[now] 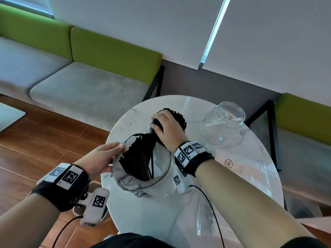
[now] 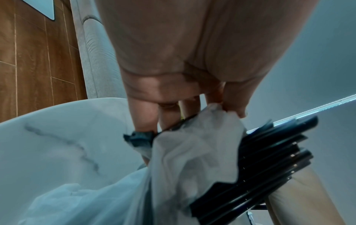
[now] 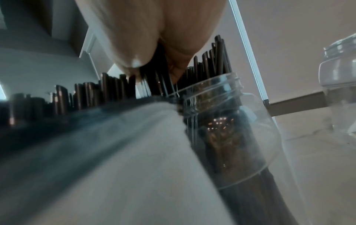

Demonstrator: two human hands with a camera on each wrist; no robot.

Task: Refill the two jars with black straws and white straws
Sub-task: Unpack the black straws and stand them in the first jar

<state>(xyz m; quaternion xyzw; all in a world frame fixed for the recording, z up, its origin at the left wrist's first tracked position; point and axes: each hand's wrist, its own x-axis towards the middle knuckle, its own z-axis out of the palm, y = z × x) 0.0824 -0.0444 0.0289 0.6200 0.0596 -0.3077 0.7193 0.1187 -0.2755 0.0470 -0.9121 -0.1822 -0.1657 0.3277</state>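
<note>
Left hand: the left hand point(image 1: 100, 159) is pinching the near-left rim of the plastic bag point(image 1: 143, 183), thumb and fingers closed on the film, holding its mouth wide.
Right hand: the right hand point(image 1: 167, 129) is curling round a bunch of black straws point(image 1: 176, 119) and standing them in the near jar point(image 3: 227, 130); the wrist view is showing fingers wrapped on the bundle above the jar's mouth.
Black straws: some are filling the near jar at the table's point(image 1: 143, 221) middle, the rest are still sitting in the bag just in front of it.
White straws: only a few are lying in the far jar point(image 1: 223, 126) to the right; I cannot see a supply of them.
Tipping risk: the jar is looking crowded, so pushing the bunch down at a slant is likely to rock it over.
Spill risk: straws caught on the rim are likely to splay out and drop to the table.
Bag risk: if the pinch is slackening, the bag is likely to sag and let its straws slide out toward the table's left edge.
</note>
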